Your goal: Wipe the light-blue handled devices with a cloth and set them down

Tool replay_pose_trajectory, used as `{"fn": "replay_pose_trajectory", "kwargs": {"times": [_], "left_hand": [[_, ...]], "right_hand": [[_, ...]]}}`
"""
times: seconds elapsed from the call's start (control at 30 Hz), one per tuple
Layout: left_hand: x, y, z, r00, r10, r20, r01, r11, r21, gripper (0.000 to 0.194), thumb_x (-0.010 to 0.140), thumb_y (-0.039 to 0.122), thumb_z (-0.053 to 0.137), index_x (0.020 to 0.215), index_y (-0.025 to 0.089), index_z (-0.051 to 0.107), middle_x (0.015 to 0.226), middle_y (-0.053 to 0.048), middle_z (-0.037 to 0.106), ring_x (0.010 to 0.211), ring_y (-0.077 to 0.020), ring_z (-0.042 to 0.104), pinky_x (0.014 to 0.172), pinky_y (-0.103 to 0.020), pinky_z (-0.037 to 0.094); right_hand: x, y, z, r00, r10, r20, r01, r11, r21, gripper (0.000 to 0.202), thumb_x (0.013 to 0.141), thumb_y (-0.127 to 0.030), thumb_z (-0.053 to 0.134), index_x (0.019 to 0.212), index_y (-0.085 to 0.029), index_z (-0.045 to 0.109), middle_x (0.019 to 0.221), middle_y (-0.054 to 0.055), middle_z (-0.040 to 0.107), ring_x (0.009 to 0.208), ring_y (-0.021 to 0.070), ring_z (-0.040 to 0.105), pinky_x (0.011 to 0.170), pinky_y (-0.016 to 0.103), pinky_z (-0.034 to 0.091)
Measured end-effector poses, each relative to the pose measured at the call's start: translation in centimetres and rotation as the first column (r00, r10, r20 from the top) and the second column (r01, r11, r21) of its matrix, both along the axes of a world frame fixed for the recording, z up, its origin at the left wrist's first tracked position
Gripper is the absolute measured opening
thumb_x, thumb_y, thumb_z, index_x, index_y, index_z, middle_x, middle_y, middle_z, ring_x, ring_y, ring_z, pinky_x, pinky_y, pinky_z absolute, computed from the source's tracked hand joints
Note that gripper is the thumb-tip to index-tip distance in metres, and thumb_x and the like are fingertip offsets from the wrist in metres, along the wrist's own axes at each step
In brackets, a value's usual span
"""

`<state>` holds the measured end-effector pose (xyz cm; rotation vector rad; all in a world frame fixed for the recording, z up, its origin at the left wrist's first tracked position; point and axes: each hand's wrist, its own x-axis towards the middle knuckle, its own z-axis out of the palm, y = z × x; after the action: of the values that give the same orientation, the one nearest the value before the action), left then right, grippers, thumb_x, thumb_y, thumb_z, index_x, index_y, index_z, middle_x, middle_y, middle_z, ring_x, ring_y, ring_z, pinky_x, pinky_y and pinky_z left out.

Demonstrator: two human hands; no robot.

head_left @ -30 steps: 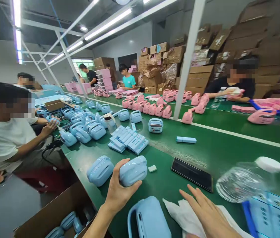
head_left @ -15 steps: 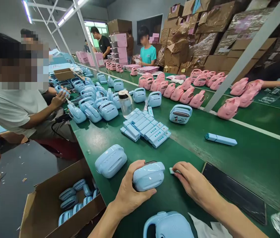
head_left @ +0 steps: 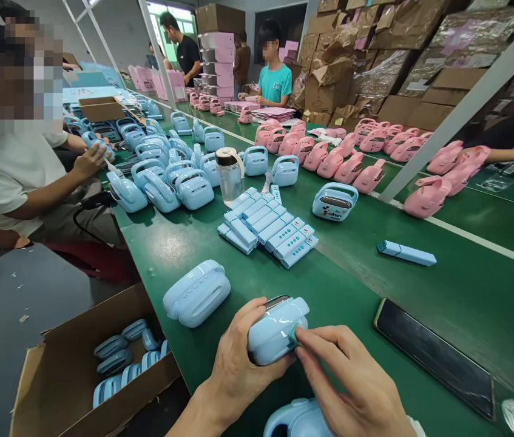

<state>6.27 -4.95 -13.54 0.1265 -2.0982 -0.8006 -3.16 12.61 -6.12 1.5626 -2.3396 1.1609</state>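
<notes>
A glossy light-blue plastic device (head_left: 275,331) is gripped by my left hand (head_left: 241,358), fingers behind it and thumb along its near side. At its right end my right hand (head_left: 350,370) pinches a small teal piece (head_left: 294,332) against the shell. To the left, another blue device (head_left: 197,294) lies on the green table. A third blue device (head_left: 300,417) sits at the bottom edge, partly hidden by my right hand. Beyond my hands lies a pile of light-blue bars (head_left: 268,227).
An open carton (head_left: 63,364) with blue devices stands lower left. A black phone (head_left: 434,352), a single blue bar (head_left: 406,252), a Mickey-printed device (head_left: 335,201) and a bottle (head_left: 230,176) are on the table. A co-worker (head_left: 24,176) sits left; pink devices (head_left: 329,159) stand across.
My right hand has lifted the small teal piece off the table and moved left, bringing it against the held device. The camera view has shifted slightly.
</notes>
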Motion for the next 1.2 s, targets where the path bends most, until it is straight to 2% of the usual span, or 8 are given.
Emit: {"fn": "replay_pose_trajectory", "kwargs": {"times": [0.07,0.17,0.27,0.47,0.6,0.9,1.2], "left_hand": [[-0.1,0.2,0.2,1.000,0.025,-0.015,-0.025,1.000,-0.014,0.072,0.081,0.028,0.089,0.138,0.014,0.047,0.132,-0.022,0.070,0.124,-0.0292,0.073,0.102,-0.042,0.066],[-0.1,0.5,0.4,0.998,0.038,-0.045,-0.040,0.999,-0.036,0.065,0.084,0.031,0.086,0.135,0.013,0.049,0.131,-0.022,0.070,0.123,-0.0284,0.074,0.102,-0.039,0.066],[-0.1,0.7,0.5,0.997,0.060,-0.047,-0.062,0.997,-0.050,0.065,0.084,0.030,0.086,0.135,0.012,0.050,0.128,-0.022,0.072,0.121,-0.0289,0.075,0.100,-0.039,0.067],[0.0,0.8,0.4,0.995,0.089,-0.040,-0.092,0.993,-0.069,0.064,0.083,0.029,0.086,0.133,0.012,0.050,0.127,-0.023,0.073,0.117,-0.0307,0.077,0.095,-0.040,0.069],[-0.1,0.9,0.5,0.994,0.101,-0.046,-0.104,0.993,-0.064,0.061,0.085,0.031,0.084,0.132,0.013,0.050,0.126,-0.024,0.073,0.115,-0.0302,0.078,0.093,-0.039,0.070],[-0.1,0.8,0.2,0.994,0.103,-0.036,-0.105,0.993,-0.055,0.058,0.085,0.031,0.083,0.131,0.014,0.051,0.127,-0.023,0.073,0.115,-0.0301,0.078,0.092,-0.039,0.070],[-0.1,0.9,0.2,0.990,0.134,-0.046,-0.137,0.988,-0.064,0.063,0.080,0.027,0.086,0.131,0.014,0.052,0.125,-0.021,0.074,0.114,-0.0308,0.079,0.091,-0.039,0.070]], "right_hand": [[0.2,-0.5,-0.5,0.999,-0.036,-0.029,0.035,0.999,-0.024,0.044,0.100,-0.007,0.061,0.139,-0.027,0.063,0.109,0.008,0.068,0.094,0.0201,0.068,0.076,0.031,0.061],[0.4,-0.8,-1.0,0.993,0.012,-0.117,-0.024,0.994,-0.103,0.040,0.098,-0.001,0.062,0.134,-0.017,0.067,0.104,0.009,0.067,0.089,0.0179,0.067,0.073,0.028,0.060],[0.5,-1.1,-0.8,0.995,-0.041,-0.095,0.026,0.987,-0.160,0.032,0.097,0.001,0.062,0.124,-0.012,0.071,0.101,0.009,0.065,0.089,0.0157,0.065,0.075,0.026,0.058],[0.1,-1.3,-0.5,0.996,-0.048,-0.074,0.034,0.982,-0.185,0.034,0.098,0.002,0.060,0.125,-0.015,0.072,0.102,0.008,0.065,0.089,0.0160,0.065,0.075,0.026,0.058],[0.4,-1.2,-0.6,0.995,0.040,-0.089,-0.057,0.980,-0.190,0.040,0.096,0.007,0.058,0.129,-0.012,0.070,0.103,0.010,0.064,0.091,0.0175,0.063,0.076,0.028,0.058],[0.2,-1.4,-0.2,0.993,0.086,-0.077,-0.099,0.980,-0.172,0.039,0.097,0.006,0.057,0.128,-0.012,0.070,0.103,0.011,0.064,0.089,0.0177,0.064,0.075,0.028,0.059],[-0.2,-1.2,-0.3,0.995,0.024,-0.098,-0.039,0.986,-0.160,0.035,0.099,0.003,0.057,0.127,-0.012,0.070,0.103,0.011,0.064,0.091,0.0177,0.065,0.076,0.028,0.058]]}}
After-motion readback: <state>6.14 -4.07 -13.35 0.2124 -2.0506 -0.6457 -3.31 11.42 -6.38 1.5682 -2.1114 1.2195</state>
